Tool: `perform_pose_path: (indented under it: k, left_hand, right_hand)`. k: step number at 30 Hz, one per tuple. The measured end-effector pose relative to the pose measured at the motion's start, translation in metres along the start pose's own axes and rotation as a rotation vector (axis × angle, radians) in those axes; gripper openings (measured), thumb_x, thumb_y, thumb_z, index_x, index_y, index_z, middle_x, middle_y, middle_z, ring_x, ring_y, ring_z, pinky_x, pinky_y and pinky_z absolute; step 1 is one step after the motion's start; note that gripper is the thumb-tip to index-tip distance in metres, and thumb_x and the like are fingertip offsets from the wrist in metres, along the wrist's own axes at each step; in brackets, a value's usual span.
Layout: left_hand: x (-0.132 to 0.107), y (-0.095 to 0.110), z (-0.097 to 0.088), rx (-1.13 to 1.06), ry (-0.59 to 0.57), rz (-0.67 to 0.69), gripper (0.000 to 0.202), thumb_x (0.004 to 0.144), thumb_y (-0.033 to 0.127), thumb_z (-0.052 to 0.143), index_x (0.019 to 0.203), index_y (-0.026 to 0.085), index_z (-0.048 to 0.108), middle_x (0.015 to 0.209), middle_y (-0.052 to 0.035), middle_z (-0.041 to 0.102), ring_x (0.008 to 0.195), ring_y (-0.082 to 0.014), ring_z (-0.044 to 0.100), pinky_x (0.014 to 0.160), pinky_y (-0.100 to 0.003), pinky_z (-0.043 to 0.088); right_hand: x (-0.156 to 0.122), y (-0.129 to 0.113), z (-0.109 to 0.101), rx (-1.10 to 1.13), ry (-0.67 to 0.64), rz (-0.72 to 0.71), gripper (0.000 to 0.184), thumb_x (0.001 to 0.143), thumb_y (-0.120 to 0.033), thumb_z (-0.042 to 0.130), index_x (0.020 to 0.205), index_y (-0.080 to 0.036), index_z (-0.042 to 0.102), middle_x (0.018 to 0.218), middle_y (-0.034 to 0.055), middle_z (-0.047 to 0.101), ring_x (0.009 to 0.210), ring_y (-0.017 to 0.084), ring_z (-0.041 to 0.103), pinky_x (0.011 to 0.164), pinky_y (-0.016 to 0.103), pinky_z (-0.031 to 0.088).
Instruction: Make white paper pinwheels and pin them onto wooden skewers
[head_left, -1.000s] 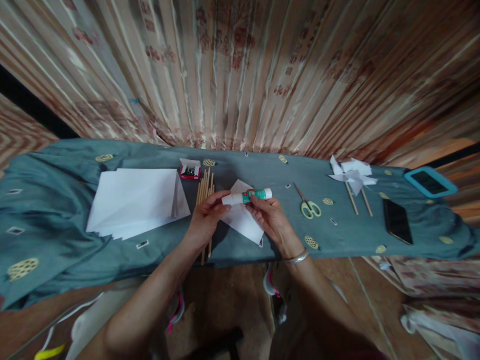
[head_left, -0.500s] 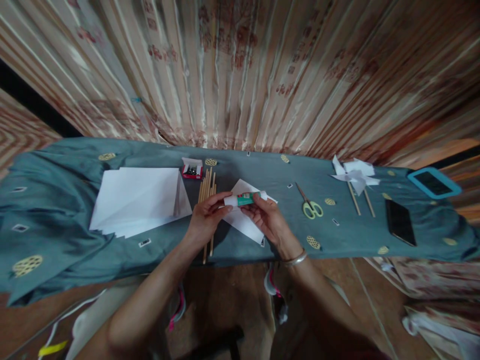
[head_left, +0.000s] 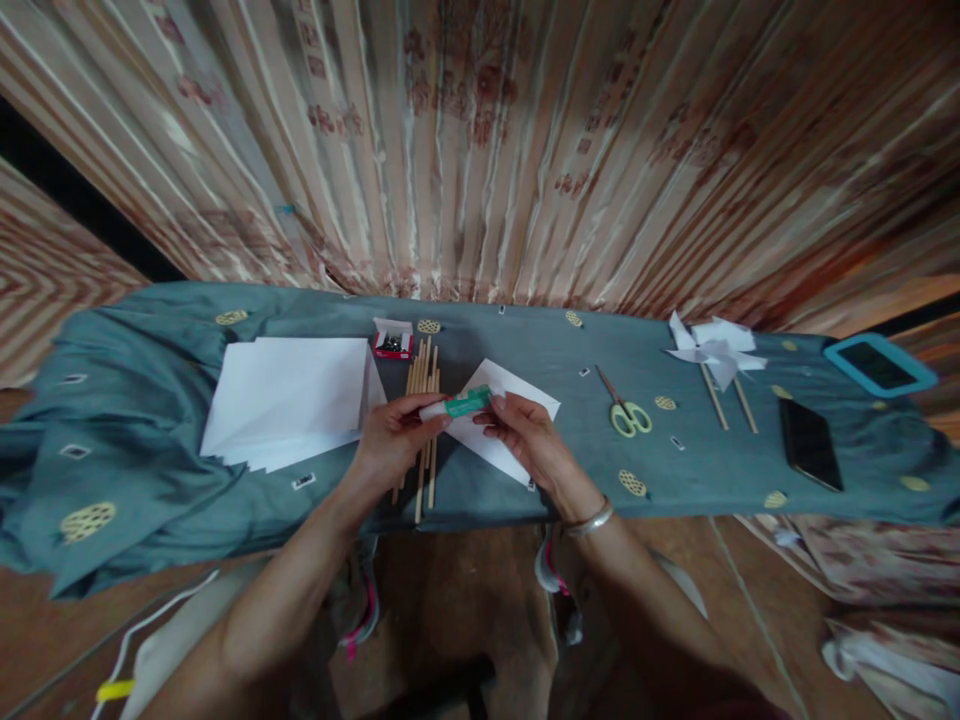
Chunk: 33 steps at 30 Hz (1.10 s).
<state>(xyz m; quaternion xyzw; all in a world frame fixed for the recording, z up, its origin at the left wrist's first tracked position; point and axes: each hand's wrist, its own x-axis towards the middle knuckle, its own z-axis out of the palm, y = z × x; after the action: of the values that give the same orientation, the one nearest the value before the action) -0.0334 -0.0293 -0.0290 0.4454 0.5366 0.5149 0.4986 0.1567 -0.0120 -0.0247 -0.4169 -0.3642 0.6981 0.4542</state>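
Note:
Both of my hands hold a green and white glue stick sideways above the table. My left hand pinches its white left end. My right hand grips its right end, fingers closed, a silver bracelet at the wrist. Under the hands lies a folded white paper square. Several wooden sticks lie in a bundle beneath my left hand.
A stack of white paper lies to the left on the teal cloth, with a small red box behind it. Scissors, a paper pinwheel on sticks, a black phone and a blue-cased device lie to the right. A curtain hangs behind.
The glue stick has shifted left and a little lower between my hands. Less of its right end shows past my right fingers. The view has drifted slightly.

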Motion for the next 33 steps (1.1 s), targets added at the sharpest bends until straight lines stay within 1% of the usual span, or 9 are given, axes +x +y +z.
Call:
perform_pose_path:
  k: [2,6,13,17,20,24,26,28,33]
  left_hand:
    - [0.006,0.002,-0.017,0.117,0.104,0.063,0.046,0.061,0.045,0.077,0.096,0.014,0.075,0.088,-0.0069,0.076,0.075,-0.0194,0.067,0.07,-0.032,0.055]
    - [0.017,0.004,-0.053,0.657,0.287,0.214,0.036,0.072,0.038,0.065,0.1,0.016,0.073,0.093,-0.0068,0.073,0.076,-0.02,0.065,0.071,-0.031,0.052]
    - [0.017,-0.004,-0.063,1.233,0.132,0.3,0.032,0.08,0.027,0.052,0.103,0.011,0.068,0.102,-0.0162,0.069,0.101,-0.0337,0.06,0.093,-0.047,0.047]
    - [0.011,-0.002,-0.061,1.272,0.134,0.33,0.041,0.082,0.033,0.06,0.115,0.009,0.063,0.113,-0.0187,0.065,0.11,-0.036,0.055,0.097,-0.051,0.044]
    - [0.0,-0.001,-0.046,1.165,0.161,0.561,0.054,0.082,0.04,0.066,0.127,0.012,0.056,0.13,-0.0183,0.057,0.122,-0.0366,0.048,0.103,-0.053,0.04]
    - [-0.02,-0.008,0.003,0.985,-0.298,0.856,0.026,0.09,0.025,0.057,0.115,0.02,0.064,0.115,-0.0094,0.065,0.109,-0.0257,0.057,0.096,-0.045,0.048]
    - [-0.025,-0.014,0.029,0.985,-0.445,0.879,0.024,0.089,0.022,0.058,0.111,0.017,0.066,0.111,-0.0119,0.067,0.106,-0.0273,0.058,0.091,-0.046,0.051]
    - [-0.025,-0.018,0.047,1.017,-0.483,0.858,0.023,0.088,0.022,0.061,0.109,0.013,0.066,0.109,-0.0141,0.067,0.106,-0.0292,0.057,0.09,-0.047,0.051]
    - [-0.015,-0.021,0.055,1.044,-0.519,0.827,0.021,0.086,0.023,0.066,0.105,0.013,0.067,0.103,-0.0122,0.068,0.1,-0.0266,0.06,0.088,-0.043,0.053]
  right_hand:
    - [0.0,-0.005,-0.011,-0.097,0.033,-0.07,0.04,0.065,-0.05,0.082,0.093,-0.022,0.075,0.091,0.0042,0.078,0.073,0.012,0.068,0.065,0.023,0.051]
    - [-0.004,-0.014,-0.046,-0.413,0.139,-0.251,0.037,0.068,-0.046,0.08,0.096,-0.022,0.074,0.095,0.0062,0.077,0.084,0.018,0.07,0.078,0.032,0.053]
    - [-0.039,-0.017,-0.084,-1.045,-0.026,-0.384,0.018,0.085,-0.031,0.064,0.098,-0.024,0.074,0.108,0.0061,0.075,0.1,0.023,0.069,0.095,0.042,0.052]
    - [-0.057,-0.016,-0.087,-1.214,-0.138,-0.412,0.047,0.079,-0.018,0.068,0.125,-0.026,0.064,0.138,0.0088,0.059,0.131,0.025,0.053,0.112,0.047,0.04]
    - [-0.063,-0.015,-0.088,-1.286,-0.153,-0.397,0.062,0.077,-0.014,0.069,0.136,-0.026,0.055,0.149,0.0106,0.048,0.138,0.026,0.044,0.115,0.049,0.036]
    - [-0.062,-0.016,-0.087,-1.286,-0.191,-0.409,0.06,0.079,-0.014,0.064,0.138,-0.023,0.053,0.149,0.013,0.047,0.138,0.025,0.045,0.114,0.049,0.037]
    - [-0.06,-0.015,-0.085,-1.276,-0.207,-0.423,0.057,0.082,-0.014,0.061,0.137,-0.022,0.053,0.148,0.0138,0.049,0.138,0.025,0.045,0.114,0.049,0.037]
    - [-0.059,-0.013,-0.084,-1.274,-0.207,-0.435,0.054,0.083,-0.014,0.058,0.136,-0.022,0.054,0.146,0.0137,0.051,0.137,0.024,0.046,0.114,0.049,0.037]
    - [-0.057,-0.008,-0.08,-1.308,-0.202,-0.462,0.049,0.083,-0.013,0.056,0.131,-0.02,0.059,0.142,0.0142,0.054,0.135,0.026,0.048,0.113,0.05,0.04]
